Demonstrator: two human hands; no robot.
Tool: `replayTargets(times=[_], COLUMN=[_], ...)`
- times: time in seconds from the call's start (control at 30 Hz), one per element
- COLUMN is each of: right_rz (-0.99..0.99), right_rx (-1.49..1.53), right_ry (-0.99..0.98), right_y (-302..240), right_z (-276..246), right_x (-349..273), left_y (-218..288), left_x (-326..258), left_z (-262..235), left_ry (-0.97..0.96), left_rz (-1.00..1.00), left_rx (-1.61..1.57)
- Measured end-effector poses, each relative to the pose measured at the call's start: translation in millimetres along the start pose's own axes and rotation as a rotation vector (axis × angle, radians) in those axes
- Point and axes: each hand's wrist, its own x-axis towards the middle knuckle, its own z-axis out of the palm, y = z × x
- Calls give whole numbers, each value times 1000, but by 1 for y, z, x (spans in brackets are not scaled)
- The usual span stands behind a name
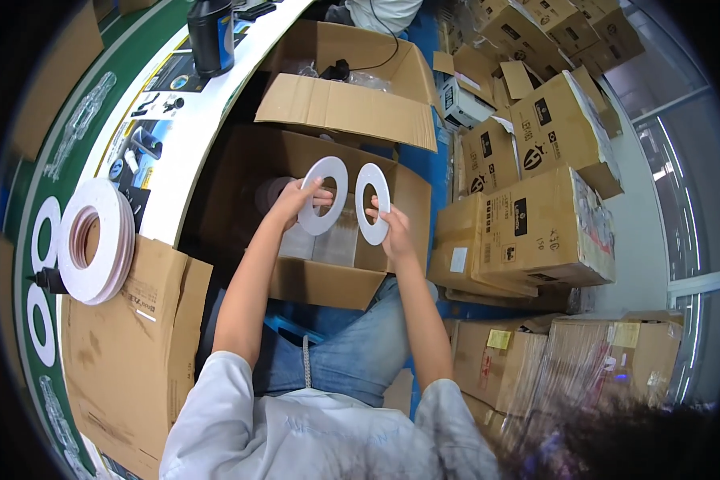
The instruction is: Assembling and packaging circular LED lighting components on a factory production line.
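Observation:
In my left hand (300, 202) is a flat white foam ring (336, 172), gripped by its left rim with fingers reaching into the hole. A second white foam ring (370, 172) stands tilted in my right hand (394, 230), pinched at its lower right edge. The two rings are apart, both held over an open cardboard box (412, 200) in front of me. Inside that box, beyond my left hand, more pale pinkish rings (270, 192) lie partly in shadow. Clear plastic-looking pieces show at the bottom.
On the left, a stack of white rings (124, 240) rests on a flattened carton (120, 344) at the white table (204, 104). A dark bottle (210, 40) stands farther along. Another open box (344, 100) lies beyond mine. Stacked cartons (528, 232) line the right side.

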Motion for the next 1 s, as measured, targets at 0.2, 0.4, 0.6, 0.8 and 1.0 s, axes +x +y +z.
replayTargets(times=[0.2, 0.4, 0.6, 0.8, 1.0], right_rz=[-85, -83, -122, -130, -123], right_rx=[-70, -84, -53, 45, 282], right_ry=[62, -70, -118, -233, -271], right_y=[-14, -1, -16, -20, -22], right_z=[9, -10, -19, -23, -24], right_x=[-20, -12, -24, -18, -27], left_y=[0, -4, 13, 23, 4], left_x=[-44, -13, -46, -18, -24], left_z=[2, 1, 31, 17, 27], left_ry=[-199, -256, -82, -20, 120], left_rz=[413, 152, 324, 164, 409], left_rx=[-56, -371, 7, -46, 152])
